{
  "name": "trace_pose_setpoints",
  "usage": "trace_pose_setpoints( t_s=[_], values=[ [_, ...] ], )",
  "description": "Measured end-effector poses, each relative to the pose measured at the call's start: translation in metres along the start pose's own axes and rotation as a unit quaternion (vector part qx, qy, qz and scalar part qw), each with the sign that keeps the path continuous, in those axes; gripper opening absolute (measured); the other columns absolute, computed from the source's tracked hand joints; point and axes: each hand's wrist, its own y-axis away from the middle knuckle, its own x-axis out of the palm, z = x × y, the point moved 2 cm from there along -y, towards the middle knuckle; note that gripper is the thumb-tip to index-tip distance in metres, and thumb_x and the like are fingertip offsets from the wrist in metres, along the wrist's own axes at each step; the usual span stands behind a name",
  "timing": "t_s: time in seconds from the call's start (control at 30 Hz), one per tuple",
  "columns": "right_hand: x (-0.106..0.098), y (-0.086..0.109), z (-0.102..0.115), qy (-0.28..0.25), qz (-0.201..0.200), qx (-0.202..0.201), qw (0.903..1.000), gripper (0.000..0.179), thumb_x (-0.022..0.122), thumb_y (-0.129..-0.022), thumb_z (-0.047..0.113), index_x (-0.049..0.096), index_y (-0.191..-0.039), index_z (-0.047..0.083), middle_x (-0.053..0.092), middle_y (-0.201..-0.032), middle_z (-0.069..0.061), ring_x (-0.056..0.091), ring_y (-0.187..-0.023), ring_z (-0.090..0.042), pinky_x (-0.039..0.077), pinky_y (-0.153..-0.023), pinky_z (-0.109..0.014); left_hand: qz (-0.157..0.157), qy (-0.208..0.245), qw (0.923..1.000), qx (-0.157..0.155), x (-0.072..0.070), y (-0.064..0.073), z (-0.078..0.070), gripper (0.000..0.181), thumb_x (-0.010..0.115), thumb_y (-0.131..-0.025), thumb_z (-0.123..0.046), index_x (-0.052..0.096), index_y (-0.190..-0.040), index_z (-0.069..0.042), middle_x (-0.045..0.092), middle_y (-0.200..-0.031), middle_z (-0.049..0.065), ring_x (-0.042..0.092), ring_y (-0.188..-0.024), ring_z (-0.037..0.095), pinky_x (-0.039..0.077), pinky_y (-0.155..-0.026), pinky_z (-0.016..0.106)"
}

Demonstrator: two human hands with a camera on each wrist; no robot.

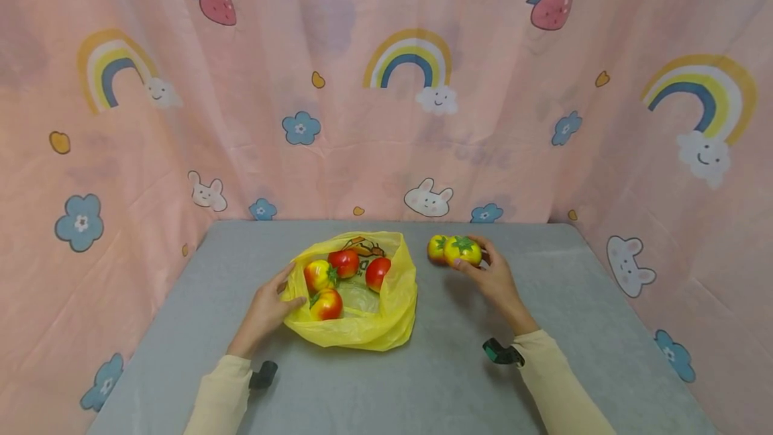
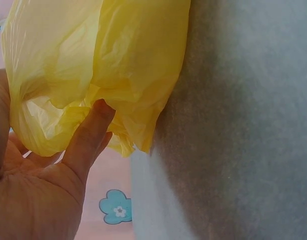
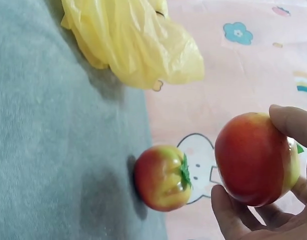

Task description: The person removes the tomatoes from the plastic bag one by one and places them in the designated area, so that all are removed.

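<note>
A yellow plastic bag (image 1: 395, 314) lies on the table with its mouth wide, and several red-and-yellow tomatoes (image 1: 327, 305) are inside. My left hand (image 1: 266, 307) holds the bag's left rim; in the left wrist view, thumb and fingers lie on either side of the thin plastic (image 2: 138, 50). Right of the bag, my right hand (image 1: 492, 280) grips a tomato (image 1: 462, 251) raised off the table, its green leafy top showing. The right wrist view shows the red underside of this held tomato (image 3: 253, 157). Just beyond it, another tomato (image 3: 162, 177) rests on the tabletop.
The grey table (image 1: 459, 381) reaches back to a pink curtain (image 1: 338, 173) printed with rainbows, strawberries and rabbits. The curtain also encloses the left and right sides. A dark camera mount (image 1: 263, 375) sits at the left wrist, another mount (image 1: 502, 352) at the right.
</note>
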Motion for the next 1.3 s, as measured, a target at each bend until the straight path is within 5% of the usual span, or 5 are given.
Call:
trace_pose_setpoints(
  t_s=[0.47,1.3],
  values=[
    [-0.016,-0.027,-0.042,0.022,-0.065,0.024,0.9973,0.071,0.073,-0.088,0.035,0.041,-0.146,0.01,0.045,-0.146,-0.017,0.041,-0.133,-0.035,0.042,-0.109,-0.051,0.002,0.001,1.0,-0.007,0.0,-0.001,0.002,0.079,0.071,-0.088,-0.015,0.029,-0.156,-0.016,0.035,-0.157,0.021,0.038,-0.14,0.045,0.038,-0.111,0.056],
    [-0.018,-0.054,-0.074,0.046,-0.092,0.08,0.9915,0.066,0.072,-0.09,0.023,0.04,-0.146,0.007,0.043,-0.149,-0.02,0.039,-0.136,-0.038,0.033,-0.115,-0.054,-0.003,0.006,0.9999,0.011,-0.002,-0.002,0.003,0.079,0.072,-0.088,-0.014,0.03,-0.155,-0.014,0.035,-0.157,0.021,0.04,-0.139,0.046,0.038,-0.111,0.056]
  ],
)
